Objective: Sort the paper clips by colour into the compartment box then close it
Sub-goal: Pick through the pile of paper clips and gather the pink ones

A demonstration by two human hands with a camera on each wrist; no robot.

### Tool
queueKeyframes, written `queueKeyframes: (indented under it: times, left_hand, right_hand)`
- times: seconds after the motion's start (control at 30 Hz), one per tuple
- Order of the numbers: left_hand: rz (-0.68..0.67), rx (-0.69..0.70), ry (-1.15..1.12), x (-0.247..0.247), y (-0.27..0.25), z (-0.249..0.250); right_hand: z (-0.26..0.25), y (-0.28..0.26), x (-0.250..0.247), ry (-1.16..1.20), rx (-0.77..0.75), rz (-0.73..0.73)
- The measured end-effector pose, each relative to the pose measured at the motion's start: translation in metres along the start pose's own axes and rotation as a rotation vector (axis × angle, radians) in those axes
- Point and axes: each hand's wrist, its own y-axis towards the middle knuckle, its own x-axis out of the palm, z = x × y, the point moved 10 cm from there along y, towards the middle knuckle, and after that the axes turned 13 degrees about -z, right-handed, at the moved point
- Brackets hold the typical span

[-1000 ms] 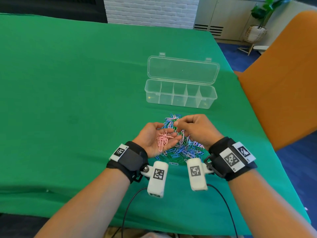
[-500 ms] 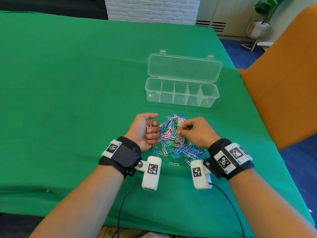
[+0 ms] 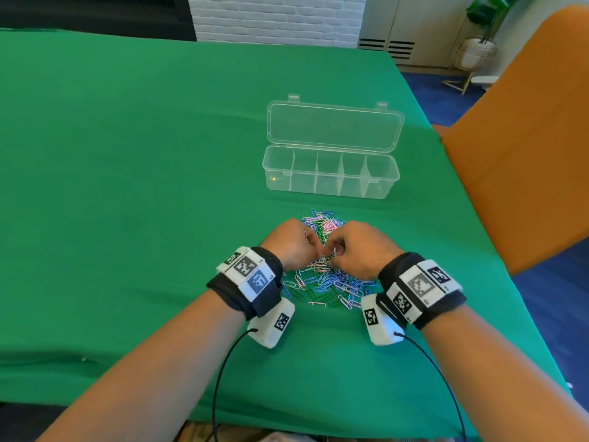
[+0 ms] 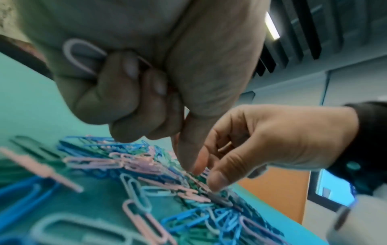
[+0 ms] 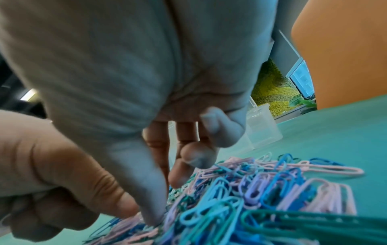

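Observation:
A mixed pile of pink, blue and green paper clips (image 3: 328,282) lies on the green cloth in front of me. Behind it stands the clear compartment box (image 3: 330,186), lid (image 3: 334,126) folded back, its compartments bare. My left hand (image 3: 307,242) is a fist over the pile's near left. It grips pale pink clips, and one loop (image 4: 77,53) sticks out of the curled fingers. My right hand (image 3: 331,250) hovers beside it, almost touching. The right thumb tip (image 5: 150,210) and forefinger dig into the pile (image 5: 251,190), pinching at clips there.
An orange chair back (image 3: 526,138) rises at the table's right edge. The green cloth (image 3: 127,154) stretches wide to the left and behind the box. Cables from both wrist cameras trail off the near edge.
One second ago my left palm lay open with pink clips on it. It closed into a fist, turned knuckles up and moved right beside the right hand, which dropped deeper into the pile.

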Motion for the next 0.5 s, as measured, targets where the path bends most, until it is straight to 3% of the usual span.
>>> queueKeyframes:
  times: [0.2,0.5]
  left_hand:
    - [-0.006,-0.033,0.264,0.005,0.002,0.006]
    - [0.010,-0.043,0.363,-0.002,0.003,0.002]
  right_hand:
    - [0.008,0.003,0.003,-0.055,0.060,-0.034]
    - [-0.008,0.006,0.002,-0.092,0.010,-0.014]
